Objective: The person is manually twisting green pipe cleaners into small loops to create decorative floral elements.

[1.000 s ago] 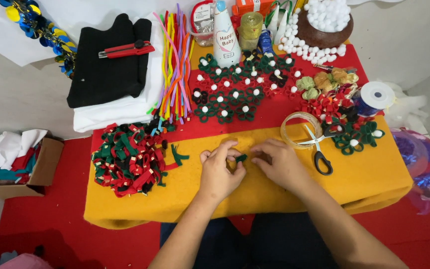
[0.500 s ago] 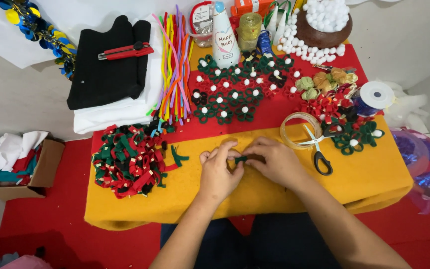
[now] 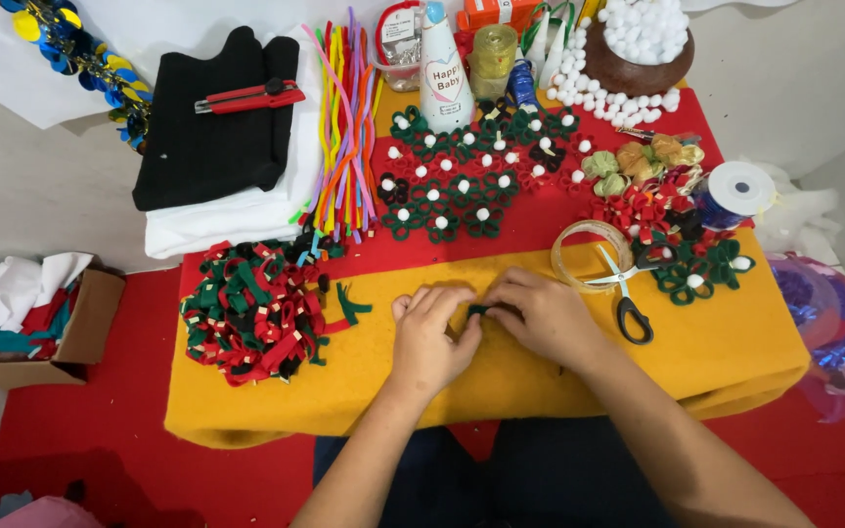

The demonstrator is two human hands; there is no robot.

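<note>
Hands: two, both the person's own, meeting at the middle of the yellow felt sheet (image 3: 735, 352) that covers the tabletop. Left hand (image 3: 429, 337) and right hand (image 3: 538, 315) have their fingers closed together on one small dark green felt piece (image 3: 477, 310), pinched between the fingertips just above the sheet; most of the piece is hidden by the fingers, so its shape cannot be made out. Scissors (image 3: 623, 293): one pair, black handles, lying just right of the right hand, blades across one roll of clear tape (image 3: 579, 252). Loose green strip (image 3: 349, 303): one, left of the hands. Heap of looped red, green and black felt strips (image 3: 251, 311): one, too tangled to count. Finished felt flowers with white bead centres (image 3: 462, 181): roughly two dozen on the red cloth, edges overlapping, exact count uncertain; a second, smaller cluster (image 3: 691, 264) at the right. Pipe cleaners (image 3: 344, 127): one bundle, many colours. Utility knife (image 3: 248, 97): one, red, on folded black cloth (image 3: 209, 147). Party hat (image 3: 442, 73): one, cone-shaped. Brown bowl (image 3: 638, 70) of white balls: one, cut off by the top edge, with more balls spilled beside it. Cardboard box (image 3: 85, 332) of scraps: one, at far left. Spool of blue ribbon (image 3: 733, 193): one.
</note>
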